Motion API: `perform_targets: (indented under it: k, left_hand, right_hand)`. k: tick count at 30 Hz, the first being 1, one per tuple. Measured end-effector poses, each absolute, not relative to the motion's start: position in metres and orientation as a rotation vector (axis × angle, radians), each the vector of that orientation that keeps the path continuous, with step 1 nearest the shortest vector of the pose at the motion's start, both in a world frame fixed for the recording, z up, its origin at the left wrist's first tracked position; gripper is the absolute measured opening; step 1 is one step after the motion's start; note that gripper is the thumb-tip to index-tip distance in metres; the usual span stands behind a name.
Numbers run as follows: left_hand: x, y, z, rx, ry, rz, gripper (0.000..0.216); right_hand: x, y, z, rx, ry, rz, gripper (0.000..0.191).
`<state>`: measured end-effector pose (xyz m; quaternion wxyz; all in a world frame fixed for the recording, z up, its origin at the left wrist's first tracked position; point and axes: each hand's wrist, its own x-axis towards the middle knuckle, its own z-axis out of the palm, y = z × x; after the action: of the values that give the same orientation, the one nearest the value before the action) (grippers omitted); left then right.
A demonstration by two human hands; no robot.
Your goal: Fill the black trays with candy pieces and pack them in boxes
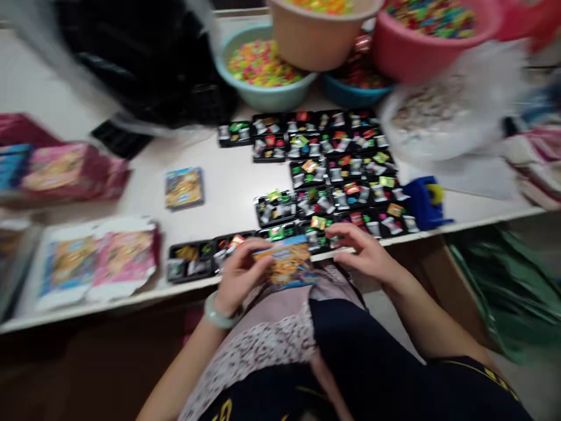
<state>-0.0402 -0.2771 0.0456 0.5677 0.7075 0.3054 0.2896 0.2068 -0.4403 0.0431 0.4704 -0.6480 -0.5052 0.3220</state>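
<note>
My left hand (240, 273) is closed round a small blue and orange printed box (287, 264), held just off the front edge of the white table (228, 187). A pale green bangle sits on that wrist. My right hand (362, 250) hovers at the box's right end, fingers partly stretched toward the table edge; it touches the nearest black tray (350, 225). Several black trays (333, 169) filled with small wrapped sweets lie in rows just beyond both hands. The picture is smeared by motion.
A second blue box (184, 187) lies alone on the table. Flat unfolded cartons (99, 260) and pink packs (65, 169) are at left. Basins of coloured candy (263, 64) (421, 41) stand at the back, beside a black bag (131, 58) and a white plastic bag (438, 117).
</note>
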Motion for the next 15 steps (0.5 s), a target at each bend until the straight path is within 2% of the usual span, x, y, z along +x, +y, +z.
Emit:
perform_targets:
  k: [3,6,10,15]
  left_hand:
    - [-0.022,-0.257,0.05,1.659,0.877,0.958,0.022]
    - [-0.001,-0.247,0.054,1.645,0.976,1.113,0.028]
    - [0.014,-0.252,0.059,1.676,1.03,1.027,0.029]
    - [0.014,-0.254,0.055,1.679,1.042,0.908,0.031]
  right_hand:
    - [0.286,-0.488,0.038,-2.179,-0.942,0.218,0.021]
    - [0.354,-0.541,0.03,-2.69,-0.615,-0.102,0.028]
    - [0.393,-0.571,0.015,-2.827,-0.545,-0.007,0.025]
    - [0.409,-0.577,-0.002,-2.402,-0.385,0.203,0.02]
